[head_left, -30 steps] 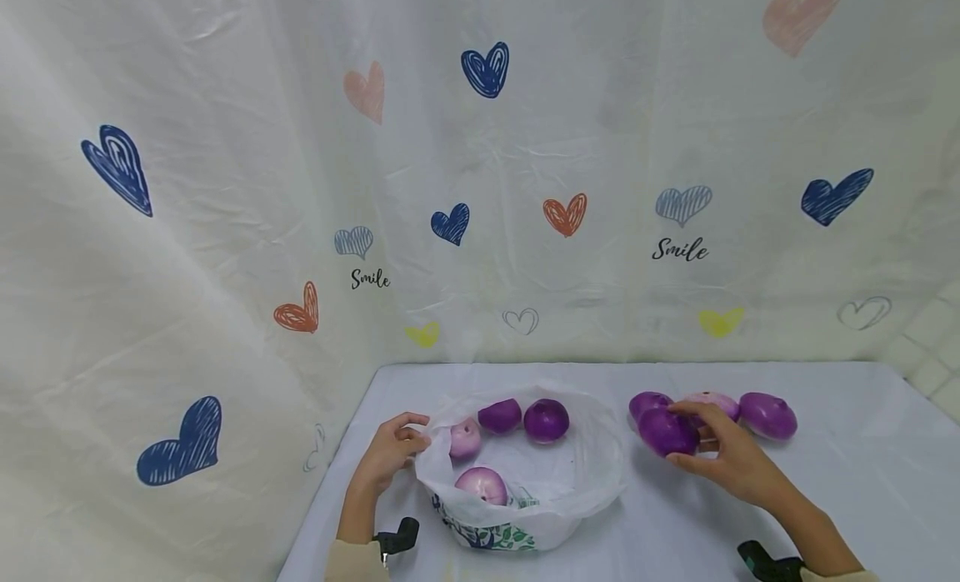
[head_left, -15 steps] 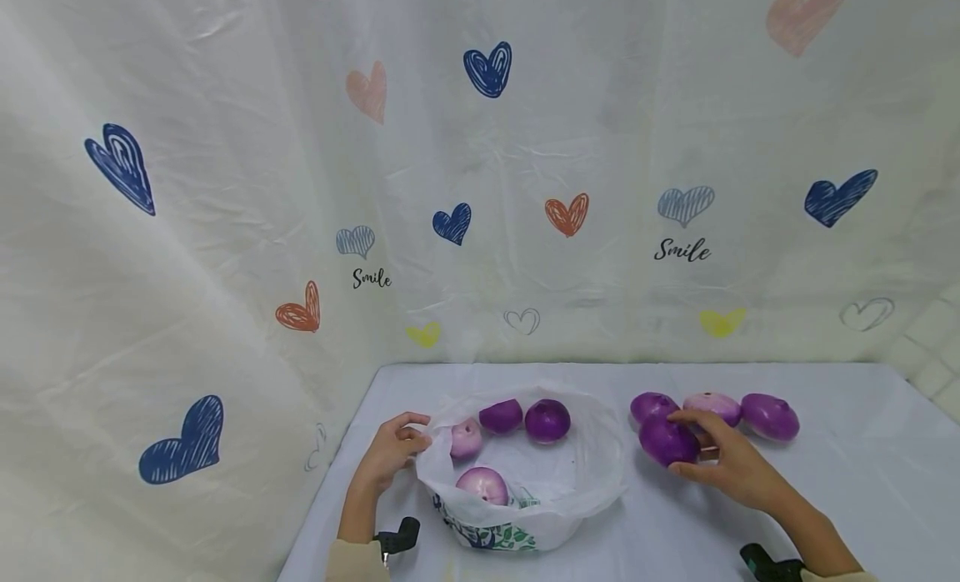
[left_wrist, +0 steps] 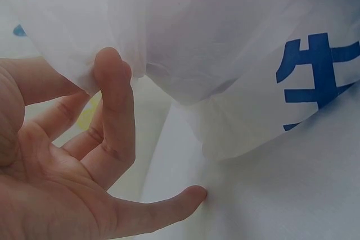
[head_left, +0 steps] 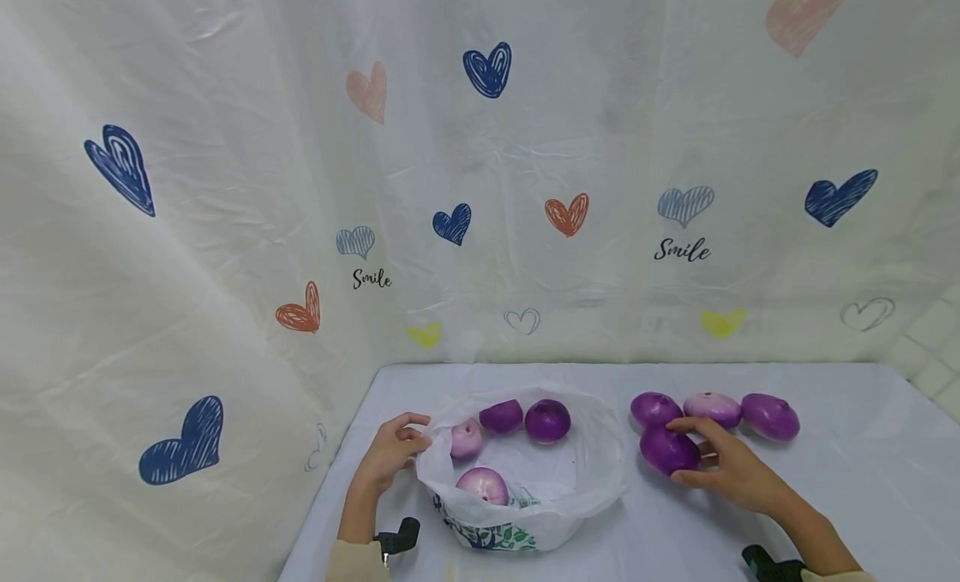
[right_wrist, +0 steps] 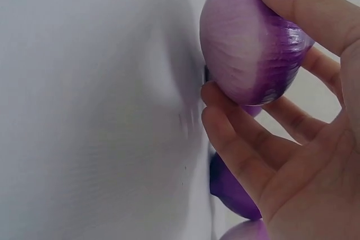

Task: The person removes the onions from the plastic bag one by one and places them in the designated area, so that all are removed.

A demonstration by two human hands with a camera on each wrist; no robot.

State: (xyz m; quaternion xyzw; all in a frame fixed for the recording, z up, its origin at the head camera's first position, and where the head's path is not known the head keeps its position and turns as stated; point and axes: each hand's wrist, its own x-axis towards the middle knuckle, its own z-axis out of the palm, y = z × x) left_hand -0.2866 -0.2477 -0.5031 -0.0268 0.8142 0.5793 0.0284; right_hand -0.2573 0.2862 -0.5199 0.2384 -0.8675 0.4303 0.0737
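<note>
In the head view my left hand (head_left: 392,453) pinches the left rim of a white plastic bag (head_left: 551,524). The left wrist view shows its fingers (left_wrist: 118,116) bent at the bag's edge. Inside the bag lie several onions: a pale one (head_left: 466,440), a pink one (head_left: 483,485) and dark purple ones (head_left: 547,421). My right hand (head_left: 723,465) grips a purple onion (head_left: 666,450) low over the table, thumb on one side and fingers on the other. Just behind it sits another purple onion (head_left: 655,408); whether the two touch I cannot tell.
A pale pink onion (head_left: 714,408) and a purple onion (head_left: 771,417) stand at the back right of the white table (head_left: 847,482). Behind the table hangs a white sheet (head_left: 615,273) printed with hearts.
My right hand has drawn the purple onion slightly toward me, so more of the onions behind it shows. The left hand and the bag stay put.
</note>
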